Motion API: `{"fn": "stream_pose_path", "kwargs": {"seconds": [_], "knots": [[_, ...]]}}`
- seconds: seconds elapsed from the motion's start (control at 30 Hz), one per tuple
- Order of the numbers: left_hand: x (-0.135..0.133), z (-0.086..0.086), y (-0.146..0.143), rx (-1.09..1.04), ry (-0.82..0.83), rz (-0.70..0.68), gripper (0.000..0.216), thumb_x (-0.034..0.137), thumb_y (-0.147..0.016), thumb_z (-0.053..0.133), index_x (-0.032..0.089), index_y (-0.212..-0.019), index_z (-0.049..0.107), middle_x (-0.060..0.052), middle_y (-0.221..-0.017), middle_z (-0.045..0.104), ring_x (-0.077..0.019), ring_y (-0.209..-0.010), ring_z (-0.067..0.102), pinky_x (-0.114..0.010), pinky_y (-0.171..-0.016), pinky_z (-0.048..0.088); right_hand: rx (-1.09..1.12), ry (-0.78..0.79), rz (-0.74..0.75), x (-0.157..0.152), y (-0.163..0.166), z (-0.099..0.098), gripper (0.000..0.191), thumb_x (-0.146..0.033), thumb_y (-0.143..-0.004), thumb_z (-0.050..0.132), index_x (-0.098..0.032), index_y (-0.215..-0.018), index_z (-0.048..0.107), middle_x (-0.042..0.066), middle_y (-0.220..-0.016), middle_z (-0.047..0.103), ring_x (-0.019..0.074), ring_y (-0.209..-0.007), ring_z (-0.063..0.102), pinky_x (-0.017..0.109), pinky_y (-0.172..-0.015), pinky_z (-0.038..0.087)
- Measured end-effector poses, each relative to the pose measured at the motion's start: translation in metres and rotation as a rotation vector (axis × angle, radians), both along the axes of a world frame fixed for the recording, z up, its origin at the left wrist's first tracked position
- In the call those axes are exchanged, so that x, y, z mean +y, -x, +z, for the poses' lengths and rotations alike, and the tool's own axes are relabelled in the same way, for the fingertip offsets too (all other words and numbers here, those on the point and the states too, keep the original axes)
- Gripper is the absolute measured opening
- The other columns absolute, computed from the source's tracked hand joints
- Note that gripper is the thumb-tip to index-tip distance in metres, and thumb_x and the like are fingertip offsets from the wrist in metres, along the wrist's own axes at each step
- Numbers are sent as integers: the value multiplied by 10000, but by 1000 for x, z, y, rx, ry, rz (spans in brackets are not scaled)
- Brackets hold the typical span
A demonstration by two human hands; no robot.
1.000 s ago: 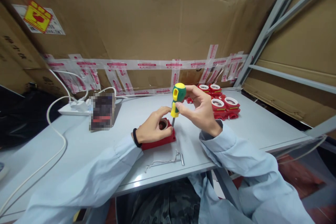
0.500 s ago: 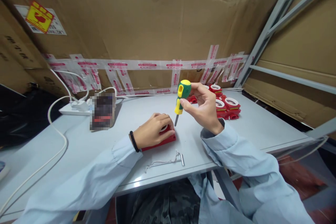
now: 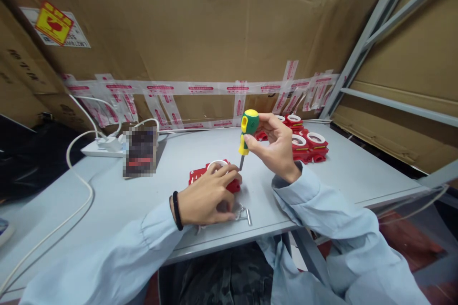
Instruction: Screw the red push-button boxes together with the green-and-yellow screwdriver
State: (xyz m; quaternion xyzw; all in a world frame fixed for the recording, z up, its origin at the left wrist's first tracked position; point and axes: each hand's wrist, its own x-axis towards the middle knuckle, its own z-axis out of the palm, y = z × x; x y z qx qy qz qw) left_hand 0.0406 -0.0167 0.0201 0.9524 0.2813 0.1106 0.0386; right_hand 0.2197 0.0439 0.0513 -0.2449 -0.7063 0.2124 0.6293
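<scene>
My right hand (image 3: pixel 275 145) holds a green and yellow screwdriver (image 3: pixel 249 126) nearly upright, its handle between thumb and fingers. The screwdriver's dark shank points down, close to the right end of a red casing with a white ring (image 3: pixel 198 174). That casing lies on the table, partly hidden by my left hand (image 3: pixel 209 193). The fingers of my left hand reach across the casing, while its thumb is apart from them, low by a T-shaped metal rod (image 3: pixel 249 217). My left hand covers most of the rod; I see no object gripped in it.
Several red casings with white rings (image 3: pixel 309 147) stand at the back right of the grey table (image 3: pixel 361 176). A phone (image 3: pixel 140 152) leans by a white power strip (image 3: pixel 103 147) on the left, with a white cable trailing forward. Cardboard (image 3: pixel 200 33) walls the back.
My left hand has shifted toward me, off much of the red casing, and its thumb is now over the metal rod. The casing now shows more of its top. My right hand has barely moved.
</scene>
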Motion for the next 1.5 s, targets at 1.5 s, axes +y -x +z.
{"fn": "stream_pose_path", "kwargs": {"seconds": [1.5], "knots": [[28,0,42,-104,351,320,525,504,-688,709,196,-1033,460,-70,-964,639,-259,-816,613,-356,-730,467,-258,-40,-7,7,20,-9,410,-275,-782,650,-223,-1103,401,5,-868,608,140,-688,635,289,-635,560]]}}
